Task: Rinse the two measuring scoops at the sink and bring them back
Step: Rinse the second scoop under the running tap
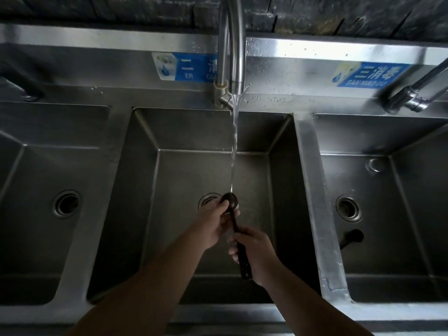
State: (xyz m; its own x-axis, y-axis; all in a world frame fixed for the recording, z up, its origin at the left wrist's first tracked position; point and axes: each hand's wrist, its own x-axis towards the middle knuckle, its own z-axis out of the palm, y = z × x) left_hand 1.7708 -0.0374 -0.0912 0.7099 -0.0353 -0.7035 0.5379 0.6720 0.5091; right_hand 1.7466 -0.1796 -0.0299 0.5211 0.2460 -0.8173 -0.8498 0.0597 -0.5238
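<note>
A: Left basin (43,166) holds nothing I can see. In the middle basin (169,166) the tap (230,44) runs, and the stream lands on the scoop (230,201), just above the drain (206,200).

B: And the hands?

A: The left hand (213,224) has its fingers curled around the bowl, thumb on the rim, apparently rubbing it. The right hand (254,248) grips the handle mid-length, fingers wrapped round, so the bowl sticks out beyond them towards the tap and the handle end hangs back towards the front edge.

B: The second scoop?

A: A dark thing (351,238) lies in the right basin (400,214), near the front-left corner beside its drain. Probably the other scoop, but it is too dim to be sure.

B: What could go wrong?

A: A wet handle might slip through the right fingers, and the scoop would drop onto the drain. The stream hitting the bowl could also spray over the divider. And the one in the right basin could be forgotten.
</note>
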